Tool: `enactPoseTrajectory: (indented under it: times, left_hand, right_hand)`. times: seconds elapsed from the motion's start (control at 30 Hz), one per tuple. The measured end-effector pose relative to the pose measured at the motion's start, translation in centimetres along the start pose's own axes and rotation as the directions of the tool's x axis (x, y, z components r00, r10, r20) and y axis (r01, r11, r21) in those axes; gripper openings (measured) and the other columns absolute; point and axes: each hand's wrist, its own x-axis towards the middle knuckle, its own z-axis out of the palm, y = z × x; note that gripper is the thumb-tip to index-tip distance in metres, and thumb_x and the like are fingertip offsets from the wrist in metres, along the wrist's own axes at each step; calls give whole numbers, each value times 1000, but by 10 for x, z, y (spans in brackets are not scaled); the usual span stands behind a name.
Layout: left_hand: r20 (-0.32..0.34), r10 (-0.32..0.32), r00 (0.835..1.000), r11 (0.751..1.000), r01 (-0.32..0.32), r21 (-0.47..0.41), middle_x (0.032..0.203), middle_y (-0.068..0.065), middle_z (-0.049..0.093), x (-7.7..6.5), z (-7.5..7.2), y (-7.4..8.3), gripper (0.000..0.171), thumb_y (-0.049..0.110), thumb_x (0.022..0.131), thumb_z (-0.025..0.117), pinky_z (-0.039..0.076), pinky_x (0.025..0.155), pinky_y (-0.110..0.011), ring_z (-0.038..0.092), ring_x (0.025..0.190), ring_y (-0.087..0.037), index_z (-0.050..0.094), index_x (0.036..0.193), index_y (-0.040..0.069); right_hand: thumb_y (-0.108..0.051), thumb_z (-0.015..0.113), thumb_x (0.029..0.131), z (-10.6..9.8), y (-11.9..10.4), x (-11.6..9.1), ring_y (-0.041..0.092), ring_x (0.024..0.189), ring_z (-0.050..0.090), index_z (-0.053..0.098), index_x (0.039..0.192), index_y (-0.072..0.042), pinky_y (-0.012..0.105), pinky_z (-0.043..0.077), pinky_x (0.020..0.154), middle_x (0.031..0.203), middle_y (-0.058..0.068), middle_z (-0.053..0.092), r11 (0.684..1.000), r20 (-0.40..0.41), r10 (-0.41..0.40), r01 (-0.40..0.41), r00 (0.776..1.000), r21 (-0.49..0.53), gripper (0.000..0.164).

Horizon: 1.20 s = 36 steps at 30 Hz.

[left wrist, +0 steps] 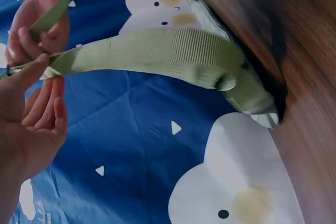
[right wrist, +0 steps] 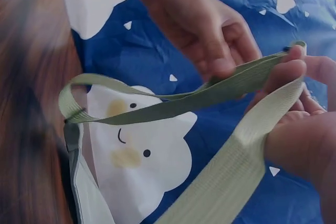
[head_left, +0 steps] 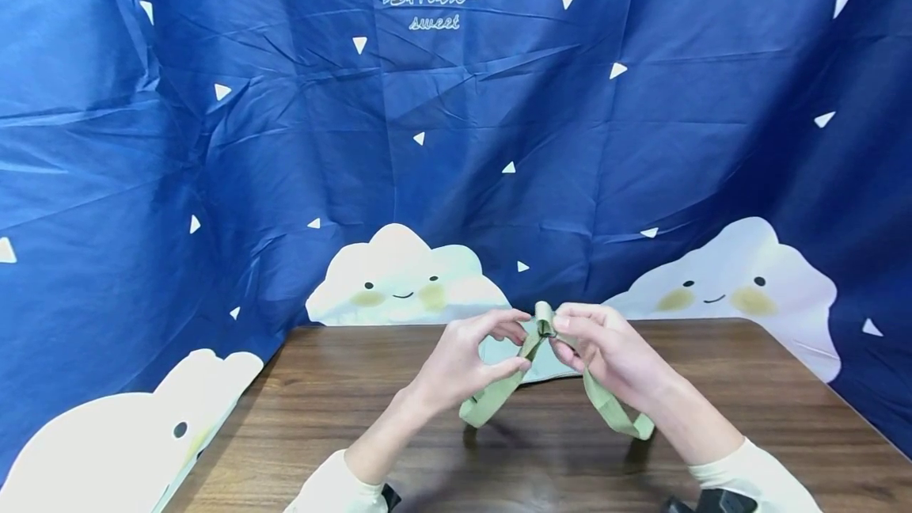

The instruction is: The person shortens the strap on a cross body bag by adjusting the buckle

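A light green webbing strap (head_left: 492, 402) is raised between both hands, its two sides drooping in loops toward the table. My left hand (head_left: 463, 359) pinches the strap with its thumb on one face and fingers behind it. On the other side, the thumb and fingers of my right hand (head_left: 616, 351) grip the strap's folded top, close to a small dark slider (right wrist: 286, 49). Behind the hands lies a pale, flat bag-like piece (head_left: 545, 368) with a dark edge. In the right wrist view, the strap joins this piece at a corner tab (right wrist: 71, 135).
The brown wooden table (head_left: 342, 402) lies under the hands. Behind it hangs a blue cloth (head_left: 456, 149) with white triangles and smiling clouds, which also runs down along the left and right table edges.
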Motion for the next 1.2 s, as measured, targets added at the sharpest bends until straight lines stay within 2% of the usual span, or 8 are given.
enactPoseTrajectory:
  times: [0.17,0.3,0.43,0.6,0.7,0.87,1.0,1.2]
  left_hand:
    - [41,-49,998,999,49,2,98,-1,73,-1,-1,-6,51,11,81,89,56,84,-35,71,90,-13,66,126,7]
    - [68,-65,996,998,64,26,99,0,73,-3,-3,-10,49,11,81,88,55,83,-28,70,91,-11,66,125,8]
    - [118,-58,991,996,49,80,99,1,72,-3,-7,-13,51,13,81,89,50,82,-20,69,92,-9,66,127,7]
    - [206,-55,977,994,35,100,117,-1,68,-3,-10,-11,59,23,85,86,47,92,-19,64,103,-10,60,136,8]
    - [164,-45,985,996,32,79,129,1,63,-2,-8,-5,57,30,90,82,47,96,-23,61,109,-11,57,138,12]
    - [37,25,999,997,-27,71,126,3,65,1,-5,7,43,28,94,77,45,100,-28,59,115,-8,63,131,11]
    - [3,65,998,994,-65,85,116,3,68,2,-5,13,33,21,93,77,45,99,-28,59,112,-5,68,123,9]
    - [-38,46,998,998,-45,33,112,4,67,1,-7,13,32,12,88,76,49,93,-24,61,105,-8,67,119,8]
  right_hand:
    - [-2,33,106,-7,-4,0,16,59,36,64,88,-7,25,33,63,68,-1,50,979,31,-114,107,993,174,37]
    - [0,29,106,-11,-4,0,18,60,32,61,86,-6,27,27,61,70,0,50,961,36,-161,148,986,234,38]
    - [-1,32,106,-12,-2,1,16,59,36,60,84,-8,25,32,62,69,0,50,980,0,-118,116,993,165,36]
    - [-8,47,105,-11,2,2,12,65,47,62,85,-10,21,41,64,72,-1,52,1000,-55,29,-30,998,-9,26]
    - [-12,55,104,-10,6,2,11,65,46,61,84,-7,21,36,52,73,1,52,988,-45,75,-81,996,-133,22]
    - [-11,55,105,-7,11,4,13,55,33,58,85,-1,33,16,41,70,5,52,973,46,51,-40,998,-227,22]
    - [-9,55,105,-5,10,3,17,52,33,60,87,1,33,22,41,70,9,53,970,87,54,-32,995,-242,20]
    - [-12,55,106,-11,1,-2,32,53,37,63,95,4,37,35,48,70,20,53,940,130,98,-49,987,-337,21]
